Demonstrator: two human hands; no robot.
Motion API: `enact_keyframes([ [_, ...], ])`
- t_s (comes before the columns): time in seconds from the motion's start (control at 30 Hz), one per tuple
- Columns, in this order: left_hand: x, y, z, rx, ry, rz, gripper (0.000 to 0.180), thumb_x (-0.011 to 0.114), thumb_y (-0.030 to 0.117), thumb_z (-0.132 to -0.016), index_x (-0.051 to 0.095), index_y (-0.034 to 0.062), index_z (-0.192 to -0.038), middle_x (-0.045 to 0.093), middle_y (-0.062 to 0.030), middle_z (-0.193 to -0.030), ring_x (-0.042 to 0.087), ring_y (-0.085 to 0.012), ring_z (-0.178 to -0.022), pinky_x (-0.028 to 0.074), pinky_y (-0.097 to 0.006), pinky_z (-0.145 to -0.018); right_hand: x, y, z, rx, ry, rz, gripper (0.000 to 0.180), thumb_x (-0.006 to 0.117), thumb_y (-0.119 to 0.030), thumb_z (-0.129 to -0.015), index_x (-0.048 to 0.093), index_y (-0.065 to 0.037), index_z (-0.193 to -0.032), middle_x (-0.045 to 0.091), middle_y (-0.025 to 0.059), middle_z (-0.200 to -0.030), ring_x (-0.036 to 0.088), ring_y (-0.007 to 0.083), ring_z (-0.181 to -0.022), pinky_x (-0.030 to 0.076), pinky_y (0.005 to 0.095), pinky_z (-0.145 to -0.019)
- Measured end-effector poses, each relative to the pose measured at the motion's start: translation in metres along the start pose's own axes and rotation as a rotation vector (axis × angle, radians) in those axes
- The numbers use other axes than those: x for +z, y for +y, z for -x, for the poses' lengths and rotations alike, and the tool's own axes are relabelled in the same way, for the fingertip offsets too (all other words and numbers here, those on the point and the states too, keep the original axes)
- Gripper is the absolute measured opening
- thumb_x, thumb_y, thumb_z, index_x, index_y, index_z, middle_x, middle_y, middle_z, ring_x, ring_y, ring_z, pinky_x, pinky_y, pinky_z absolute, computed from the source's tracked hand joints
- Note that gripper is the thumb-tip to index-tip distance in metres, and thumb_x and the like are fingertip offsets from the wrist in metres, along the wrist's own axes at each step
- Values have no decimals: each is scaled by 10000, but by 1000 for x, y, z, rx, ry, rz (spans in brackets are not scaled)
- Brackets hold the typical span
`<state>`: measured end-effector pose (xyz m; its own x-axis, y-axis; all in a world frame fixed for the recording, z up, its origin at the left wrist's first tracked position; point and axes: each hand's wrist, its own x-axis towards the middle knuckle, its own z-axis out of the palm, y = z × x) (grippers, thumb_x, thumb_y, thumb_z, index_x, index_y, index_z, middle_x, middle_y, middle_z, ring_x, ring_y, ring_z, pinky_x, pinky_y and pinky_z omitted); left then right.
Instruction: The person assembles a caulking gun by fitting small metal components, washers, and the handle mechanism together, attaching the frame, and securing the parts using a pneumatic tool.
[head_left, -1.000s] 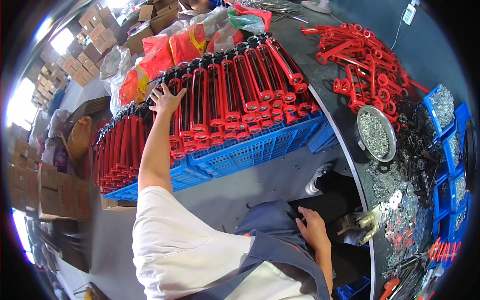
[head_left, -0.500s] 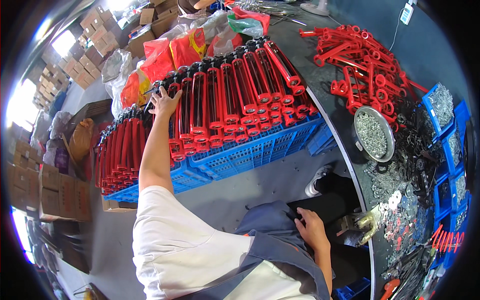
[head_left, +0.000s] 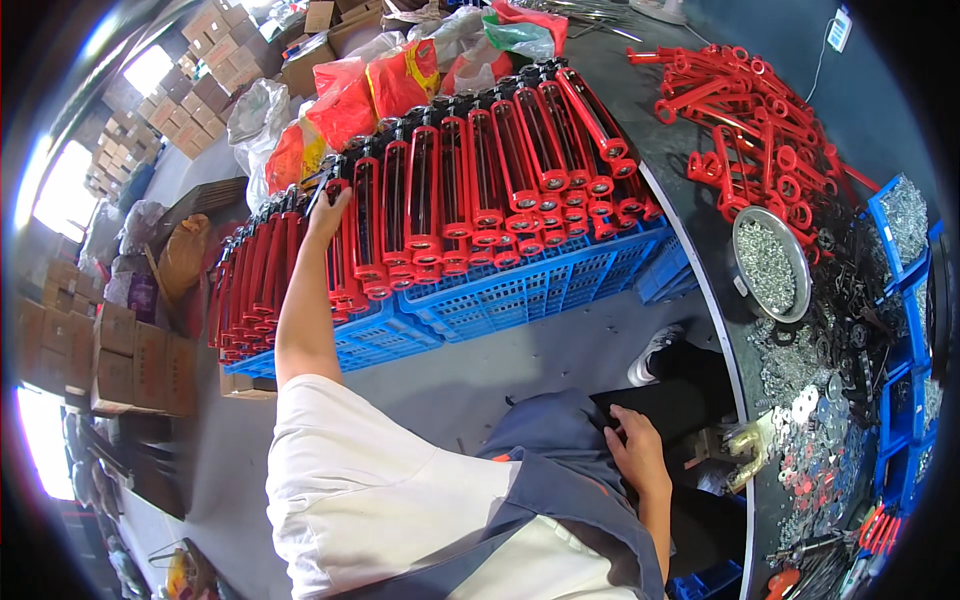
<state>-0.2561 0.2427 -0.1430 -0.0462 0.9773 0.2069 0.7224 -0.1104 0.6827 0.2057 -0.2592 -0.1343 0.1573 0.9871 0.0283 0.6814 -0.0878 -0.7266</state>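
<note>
My left hand (head_left: 327, 215) reaches out to the far end of a row of red caulking guns (head_left: 424, 185). Its fingers are closed at the black handle end of one gun, which still lies among the others. The guns are stacked side by side in several layers, with their round red ends toward me, on blue plastic crates (head_left: 520, 285). More of them form a lower stack (head_left: 262, 265) to the left of my arm. My right hand (head_left: 640, 450) lies on my lap over the dark apron, its fingers loosely bent and apart, holding nothing.
On the right, a dark workbench (head_left: 690, 225) bears a heap of red gun frames (head_left: 765, 130), a metal bowl (head_left: 770, 265) of small parts, loose washers (head_left: 805, 405) and blue bins (head_left: 905, 300). Plastic bags (head_left: 340, 100) lie behind the stack; cardboard boxes (head_left: 135, 360) stand at the left.
My left hand has gone from spread fingers over the stack to closed fingers at one gun's end. The view has shifted slightly; my right hand stays on my lap.
</note>
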Motion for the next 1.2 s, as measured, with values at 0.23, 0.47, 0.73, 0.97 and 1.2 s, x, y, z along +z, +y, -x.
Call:
enact_keyframes([
  [0.23, 19, 24, -11, 11, -63, -341, 1228, 702, 645, -675, 111, -128, -1423, 273, -345, -1431, 331, -424, -1331, 322, -418, -1085, 1, 1, -2, 20, -29, 17, 364, 662, -43, -767, 590, 12, -1120, 638, 154, -992, 612, 284, -775, 488, 369, -745],
  [0.47, 22, 35, -36, 12, -130, -195, 1136, 748, 553, -675, 204, -136, -1396, 345, -318, -1408, 397, -388, -1302, 336, -391, -1076, 3, 3, -4, 52, -5, 18, 361, 658, -37, -765, 590, 9, -1116, 642, 150, -979, 609, 283, -768, 487, 372, -731],
  [0.73, 25, 16, -42, -92, -40, -245, 1209, 737, 570, -666, 79, -61, -1459, 286, -311, -1447, 358, -386, -1332, 324, -400, -1090, 4, 0, -6, 32, -18, 1, 357, 664, -45, -762, 594, 16, -1107, 644, 154, -980, 608, 295, -777, 488, 378, -736],
  [0.97, 5, 0, -72, -295, -139, 57, 1036, 865, 306, -594, 279, -78, -1357, 562, -233, -1219, 589, -320, -1094, 463, -376, -955, 8, -2, -8, 10, -37, 4, 335, 662, -59, -768, 600, 12, -1090, 646, 146, -962, 613, 303, -794, 491, 375, -730],
  [1.2, 36, 72, -41, -487, -187, 317, 666, 794, 179, -696, 441, 6, -1235, 626, -155, -1042, 651, -274, -875, 544, -415, -774, 8, -5, -15, 68, -22, 96, 309, 666, -67, -769, 613, -8, -1067, 649, 121, -942, 619, 303, -808, 496, 372, -727],
])
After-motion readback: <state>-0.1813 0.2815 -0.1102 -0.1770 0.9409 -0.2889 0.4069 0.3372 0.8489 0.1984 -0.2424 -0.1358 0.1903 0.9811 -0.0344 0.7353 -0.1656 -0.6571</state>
